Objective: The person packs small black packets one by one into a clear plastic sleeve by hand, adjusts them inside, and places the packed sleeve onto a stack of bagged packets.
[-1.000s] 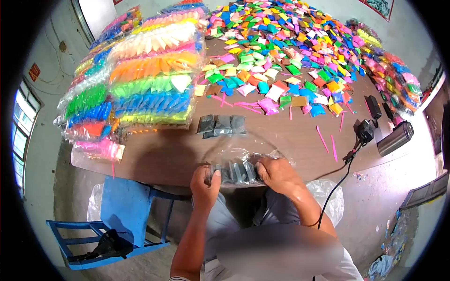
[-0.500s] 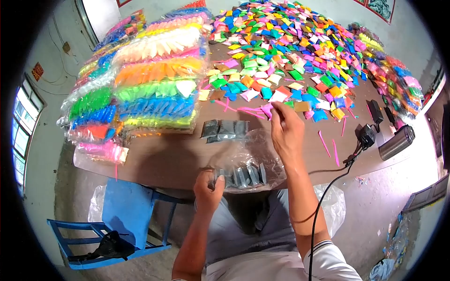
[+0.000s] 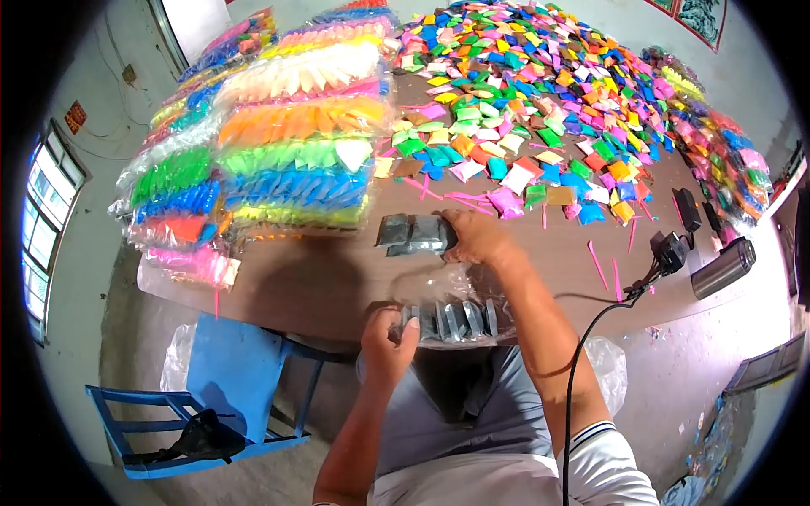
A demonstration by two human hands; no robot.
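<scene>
At the table's front edge my left hand (image 3: 388, 341) is closed on the side of a clear plastic bag (image 3: 430, 287). Inside the bag, several black packets (image 3: 456, 320) stand on edge in a row. Beyond it, a small group of flat black packets (image 3: 409, 234) lies on the table. My right hand (image 3: 479, 238) grips the right end of this group; its fingertips are partly hidden. Just past that hand lies a pink packet (image 3: 506, 202).
A large heap of coloured packets (image 3: 523, 101) covers the table's back. Bags of sorted packets (image 3: 295, 160) are stacked at left, more bags (image 3: 726, 160) at right. Pink strips (image 3: 597, 266), a cable (image 3: 582, 346) and a metal flask (image 3: 723, 268) are at right. A blue chair (image 3: 224, 371) stands front left.
My right hand has let go of the pink packet and come back toward me onto the loose black packets. My left hand still holds the bag. The view has shifted slightly.
</scene>
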